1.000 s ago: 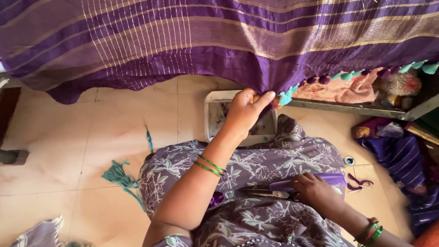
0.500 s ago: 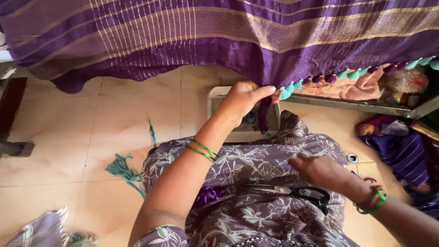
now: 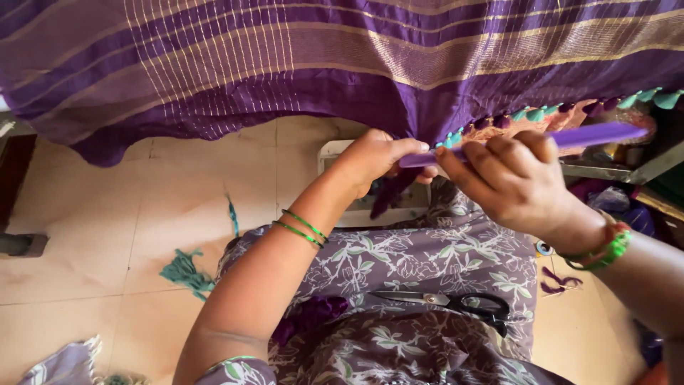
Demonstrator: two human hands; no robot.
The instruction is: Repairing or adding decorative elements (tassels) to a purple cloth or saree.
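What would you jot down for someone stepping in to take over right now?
Left hand: pinching the purple cloth at its hem, by the row of tassels.
Right hand: gripping a flat purple stick, its tip at the left hand's fingers.
Scissors: lying on the lap, untouched.
Teal thread scraps: on the floor.
Done: purple and teal tassels hang along the edge to the right.
Left: the hem left of the hands carries no tassels.
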